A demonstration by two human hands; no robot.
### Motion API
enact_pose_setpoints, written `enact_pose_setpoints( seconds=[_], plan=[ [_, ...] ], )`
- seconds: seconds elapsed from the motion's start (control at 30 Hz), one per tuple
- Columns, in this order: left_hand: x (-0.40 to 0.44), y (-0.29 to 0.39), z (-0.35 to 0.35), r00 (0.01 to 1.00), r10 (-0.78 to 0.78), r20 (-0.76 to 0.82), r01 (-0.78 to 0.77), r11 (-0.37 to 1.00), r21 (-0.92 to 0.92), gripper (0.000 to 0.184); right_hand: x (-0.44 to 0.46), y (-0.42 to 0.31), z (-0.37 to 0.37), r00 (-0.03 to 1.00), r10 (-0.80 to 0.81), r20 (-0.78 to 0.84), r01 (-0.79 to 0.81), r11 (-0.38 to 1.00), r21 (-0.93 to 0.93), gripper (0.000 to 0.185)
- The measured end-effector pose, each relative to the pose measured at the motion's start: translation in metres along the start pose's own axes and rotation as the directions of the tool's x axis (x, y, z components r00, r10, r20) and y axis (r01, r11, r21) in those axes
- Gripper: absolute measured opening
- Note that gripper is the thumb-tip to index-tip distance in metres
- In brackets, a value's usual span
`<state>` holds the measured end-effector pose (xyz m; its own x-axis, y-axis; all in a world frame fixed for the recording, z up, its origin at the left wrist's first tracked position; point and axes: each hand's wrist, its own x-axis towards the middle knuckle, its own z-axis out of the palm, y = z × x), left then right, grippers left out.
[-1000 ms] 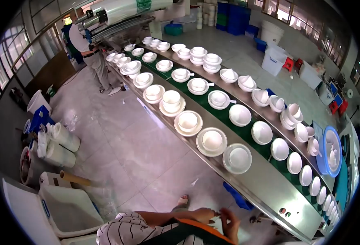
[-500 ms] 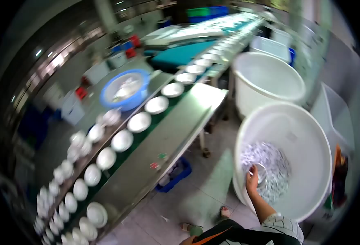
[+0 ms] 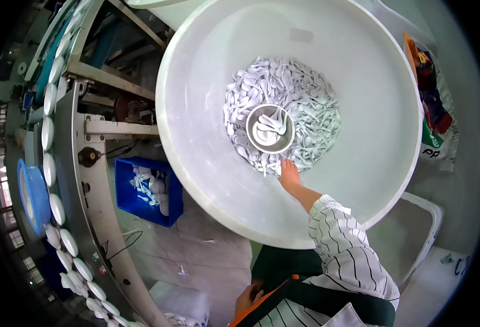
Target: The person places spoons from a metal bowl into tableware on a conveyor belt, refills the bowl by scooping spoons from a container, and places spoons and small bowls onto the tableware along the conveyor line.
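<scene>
A: How many vessels are in the middle of the frame?

B: One big round white plastic tub [image 3: 381,109], and inside it one small round silvery metal bowl [image 3: 287,139].

A: And the spoons?

B: A heap of glossy white short-handled spoons [image 3: 316,109] covers the tub's floor at upper centre, far too many to count. Several more spoons overlap inside the metal bowl, which sits on the heap; I can't separate them exactly.

A: Where are the two hands?

B: The right hand [image 3: 290,175] is at the heap's lower edge, just below the metal bowl, its fingers close together; I can't tell whether they grip a spoon. The left hand [image 3: 246,300], at bottom centre, has bent fingers, and what they hold, if anything, I can't tell.

A: Anything left of the tub?

B: One rectangular blue plastic crate [image 3: 147,213] holding more white pieces, and one round light-blue basin [image 3: 41,199] at far left.
</scene>
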<state>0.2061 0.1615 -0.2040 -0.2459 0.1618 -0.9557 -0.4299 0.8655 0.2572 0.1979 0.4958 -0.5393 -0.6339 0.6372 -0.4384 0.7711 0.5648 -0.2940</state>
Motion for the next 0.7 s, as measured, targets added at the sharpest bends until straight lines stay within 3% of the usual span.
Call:
enact_pose_setpoints(
  seconds=[0.13,0.2,0.27,0.3,0.4,0.47,0.5,0.53,0.57,0.6,0.63,0.67,0.7],
  plan=[
    [0.030,-0.018,0.024,0.993,-0.111,-0.025,0.081,0.847,-0.525,0.031,0.078,0.010,0.058,0.999,-0.044,-0.004,0.044,0.996,-0.071,0.063],
    [0.037,-0.019,0.035,0.973,-0.223,-0.058,0.164,0.847,-0.506,0.032,0.106,0.012,0.084,0.998,-0.065,-0.023,0.061,0.985,-0.164,0.054],
    [0.044,-0.048,0.039,0.996,-0.007,-0.086,0.001,0.998,-0.069,0.033,0.131,0.017,0.112,0.997,-0.055,0.050,0.064,0.975,-0.213,0.039],
    [0.049,-0.062,0.041,0.990,-0.113,-0.081,0.103,0.989,-0.110,0.034,0.135,0.015,0.112,0.999,-0.049,0.019,0.051,0.982,-0.179,0.020],
    [0.036,-0.046,0.050,0.971,0.142,-0.191,-0.122,0.986,0.111,0.035,0.142,0.012,0.101,0.995,-0.094,0.036,0.098,0.988,-0.119,0.016],
    [0.033,-0.035,0.053,0.978,0.093,-0.188,-0.082,0.994,0.066,0.034,0.136,0.003,0.068,0.986,-0.122,-0.114,0.139,0.978,0.155,0.022],
    [0.034,-0.029,0.053,0.982,0.046,-0.182,-0.044,0.999,0.015,0.033,0.135,0.000,0.053,0.973,0.038,-0.226,0.061,0.909,0.413,0.027],
    [0.037,-0.021,0.055,0.985,0.011,-0.172,-0.018,0.999,-0.039,0.033,0.136,0.004,0.038,0.937,0.206,-0.282,0.029,0.759,0.651,0.033],
    [0.036,-0.010,0.053,0.981,0.068,-0.182,-0.075,0.997,-0.029,0.033,0.139,0.020,0.012,0.941,0.308,-0.139,-0.072,0.582,0.810,0.038],
    [0.030,0.004,0.047,0.975,0.127,-0.182,-0.131,0.991,-0.009,0.032,0.143,0.040,0.012,0.828,0.537,-0.160,-0.128,0.459,0.879,0.044],
    [0.022,0.016,0.039,0.968,0.181,-0.174,-0.180,0.983,0.021,0.032,0.145,0.057,0.006,0.734,0.675,0.070,-0.102,0.008,0.995,0.049],
    [0.015,0.024,0.034,0.959,0.232,-0.160,-0.226,0.973,0.057,0.031,0.145,0.084,0.019,0.738,0.630,0.243,0.009,-0.369,0.929,0.053],
    [0.020,0.014,0.039,0.881,0.406,-0.241,-0.415,0.910,0.017,0.033,0.123,0.081,-0.006,0.793,0.525,0.310,-0.002,-0.506,0.863,0.053]
  ],
)
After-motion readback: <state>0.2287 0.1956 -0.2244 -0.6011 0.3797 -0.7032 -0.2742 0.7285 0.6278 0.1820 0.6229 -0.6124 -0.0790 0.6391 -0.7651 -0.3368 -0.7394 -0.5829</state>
